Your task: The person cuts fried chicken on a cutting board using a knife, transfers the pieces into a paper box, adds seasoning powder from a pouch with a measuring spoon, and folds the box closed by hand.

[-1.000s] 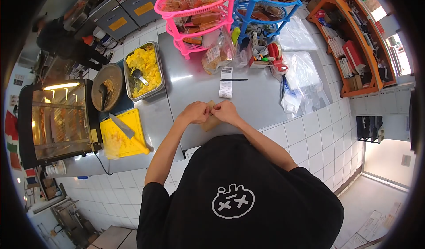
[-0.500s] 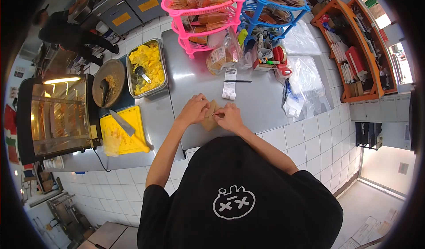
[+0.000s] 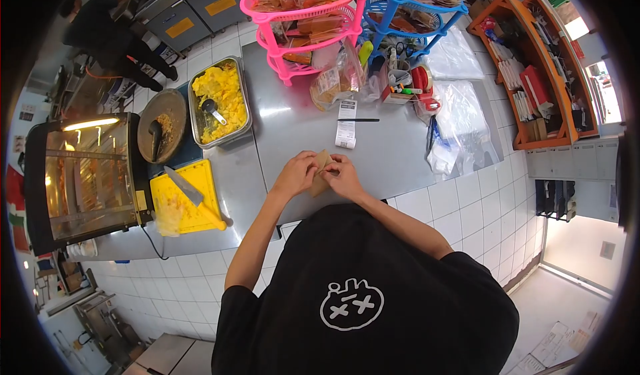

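Observation:
A small brown paper packet point(image 3: 320, 186) is at the near edge of the steel table, between my two hands. My left hand point(image 3: 297, 175) grips its left side, with thumb and fingers pinched together. From the right, my right hand point(image 3: 343, 179) pinches the paper near its upper part. The fingers cover much of the packet, so its contents cannot be seen. Just beyond my hands lies a printed receipt point(image 3: 346, 132), with a black pen point(image 3: 359, 120) across it.
Pink point(image 3: 268, 36) and blue point(image 3: 437, 40) tiered baskets hold bagged items. Clear plastic bags point(image 3: 461, 112) lie right. At left are a tray of yellow food point(image 3: 220, 98), a bowl point(image 3: 175, 102), a knife point(image 3: 185, 186) on a yellow board point(image 3: 200, 172), a glass warmer point(image 3: 87, 175) and another person point(image 3: 107, 38).
My left hand has drawn slightly toward me, and its fingers sit lower on the paper. More of the packet's upper edge shows. The other person has shifted slightly.

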The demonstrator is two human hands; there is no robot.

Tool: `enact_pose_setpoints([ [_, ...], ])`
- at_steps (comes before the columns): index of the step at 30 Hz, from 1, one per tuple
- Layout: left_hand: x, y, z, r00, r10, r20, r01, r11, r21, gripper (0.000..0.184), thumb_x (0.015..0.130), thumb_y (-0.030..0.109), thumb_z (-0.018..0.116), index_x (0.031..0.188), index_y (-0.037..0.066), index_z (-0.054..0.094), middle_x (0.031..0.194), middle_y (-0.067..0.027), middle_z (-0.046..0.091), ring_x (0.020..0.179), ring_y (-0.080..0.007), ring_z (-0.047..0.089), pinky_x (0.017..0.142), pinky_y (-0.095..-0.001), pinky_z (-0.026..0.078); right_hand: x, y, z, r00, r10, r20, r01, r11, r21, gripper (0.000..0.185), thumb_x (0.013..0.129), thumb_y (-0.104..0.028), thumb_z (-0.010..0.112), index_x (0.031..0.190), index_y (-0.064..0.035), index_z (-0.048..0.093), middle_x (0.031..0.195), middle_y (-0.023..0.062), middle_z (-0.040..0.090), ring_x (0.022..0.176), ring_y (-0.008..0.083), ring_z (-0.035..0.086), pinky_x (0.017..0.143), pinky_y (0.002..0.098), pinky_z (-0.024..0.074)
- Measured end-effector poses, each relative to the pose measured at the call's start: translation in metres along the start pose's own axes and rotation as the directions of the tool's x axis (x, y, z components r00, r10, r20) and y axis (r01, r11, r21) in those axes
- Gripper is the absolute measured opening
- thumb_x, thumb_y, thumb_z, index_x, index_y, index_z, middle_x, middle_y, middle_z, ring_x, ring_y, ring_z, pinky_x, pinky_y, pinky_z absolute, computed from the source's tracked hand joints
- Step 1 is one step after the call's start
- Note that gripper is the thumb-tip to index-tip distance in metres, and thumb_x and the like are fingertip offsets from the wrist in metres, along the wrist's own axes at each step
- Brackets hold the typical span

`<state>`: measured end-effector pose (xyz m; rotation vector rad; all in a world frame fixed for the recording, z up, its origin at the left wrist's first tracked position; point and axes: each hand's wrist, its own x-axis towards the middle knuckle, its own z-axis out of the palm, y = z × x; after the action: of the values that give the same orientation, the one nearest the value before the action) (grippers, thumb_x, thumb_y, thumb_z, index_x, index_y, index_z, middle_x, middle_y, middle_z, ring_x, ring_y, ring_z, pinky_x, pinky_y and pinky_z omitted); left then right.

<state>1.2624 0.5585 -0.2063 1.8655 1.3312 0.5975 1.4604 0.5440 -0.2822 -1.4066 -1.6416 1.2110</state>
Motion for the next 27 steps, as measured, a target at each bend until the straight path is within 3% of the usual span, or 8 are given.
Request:
enact_pose_setpoints([
  [6, 0.006, 0.018, -0.007, 0.987, -0.097, 0.129, 0.082, 0.99, 0.118, 0.009, 0.086, 0.008, 0.065, 0.084, 0.0, 0.066, 0.121, -0.0175, 0.06, 0.097, -0.0399, 0.066, 0.087, -0.0474, 0.054, 0.001, -0.005, -0.003, 0.999, -0.031, 0.02, 0.034, 0.984, -0.177, 0.019, 0.082, -0.018, 0.08, 0.095, -0.0049, 0.08, 0.135, 0.0223, 0.058, 0.125, 0.039, 0.054, 0.098, 0.0474, 0.0529],
  [9, 0.013, -0.002, -0.001, 0.977, 0.197, 0.077, -0.212, 0.906, 0.366, 0.007, 0.085, 0.011, 0.065, 0.084, 0.004, 0.067, 0.113, -0.0173, 0.057, 0.095, -0.0383, 0.063, 0.085, -0.0471, 0.052, 0.003, -0.005, -0.007, 0.999, 0.002, 0.046, 0.005, 0.99, -0.143, 0.019, 0.083, -0.02, 0.079, 0.095, -0.0055, 0.08, 0.134, 0.0211, 0.059, 0.124, 0.0382, 0.054, 0.095, 0.0474, 0.0534],
  [12, 0.014, 0.012, -0.005, 0.988, 0.067, 0.138, -0.116, 0.913, 0.39, 0.008, 0.084, 0.013, 0.065, 0.083, 0.006, 0.066, 0.106, -0.0169, 0.059, 0.095, -0.0374, 0.061, 0.085, -0.0461, 0.051, 0.011, -0.008, -0.011, 0.997, 0.057, 0.046, -0.052, 0.993, -0.102, 0.02, 0.082, -0.023, 0.078, 0.092, -0.0054, 0.08, 0.128, 0.0197, 0.063, 0.119, 0.0369, 0.058, 0.097, 0.0466, 0.052],
  [14, 0.015, 0.005, 0.002, 0.987, -0.018, 0.157, -0.035, 0.944, 0.327, 0.009, 0.084, 0.014, 0.064, 0.082, 0.005, 0.065, 0.102, -0.0167, 0.061, 0.096, -0.0376, 0.062, 0.085, -0.0468, 0.051, 0.018, -0.007, -0.011, 0.987, 0.155, 0.034, -0.155, 0.988, -0.008, 0.022, 0.081, -0.027, 0.077, 0.089, -0.0073, 0.081, 0.122, 0.0183, 0.066, 0.117, 0.0368, 0.059, 0.102, 0.0458, 0.0488],
  [20, 0.009, -0.003, 0.01, 0.992, -0.059, 0.112, 0.028, 0.964, 0.263, 0.01, 0.085, 0.014, 0.063, 0.081, 0.005, 0.063, 0.092, -0.0168, 0.062, 0.092, -0.0376, 0.063, 0.083, -0.0475, 0.051, 0.024, -0.014, -0.007, 0.995, 0.101, 0.0, -0.098, 0.96, -0.262, 0.019, 0.082, -0.025, 0.077, 0.079, -0.0058, 0.077, 0.11, 0.0168, 0.067, 0.109, 0.0368, 0.061, 0.095, 0.0464, 0.0506],
  [26, 0.012, -0.008, 0.002, 0.981, -0.097, 0.166, 0.062, 0.978, 0.201, 0.009, 0.084, 0.013, 0.064, 0.082, 0.004, 0.063, 0.09, -0.0172, 0.062, 0.09, -0.0383, 0.062, 0.081, -0.0476, 0.05, 0.015, -0.02, -0.007, 0.997, -0.064, -0.031, 0.05, 0.937, -0.347, 0.016, 0.081, -0.019, 0.08, 0.083, -0.0031, 0.077, 0.106, 0.0161, 0.065, 0.107, 0.0352, 0.062, 0.091, 0.0451, 0.0523],
  [27, 0.009, -0.007, 0.003, 0.979, -0.095, 0.179, 0.06, 0.98, 0.19, 0.009, 0.084, 0.013, 0.064, 0.082, 0.004, 0.064, 0.091, -0.0174, 0.062, 0.09, -0.0385, 0.062, 0.081, -0.0476, 0.05, 0.012, -0.021, -0.008, 0.999, -0.031, -0.008, 0.026, 0.937, -0.349, 0.015, 0.081, -0.02, 0.08, 0.082, -0.0046, 0.077, 0.107, 0.0161, 0.065, 0.108, 0.0361, 0.061, 0.093, 0.0461, 0.0512],
])
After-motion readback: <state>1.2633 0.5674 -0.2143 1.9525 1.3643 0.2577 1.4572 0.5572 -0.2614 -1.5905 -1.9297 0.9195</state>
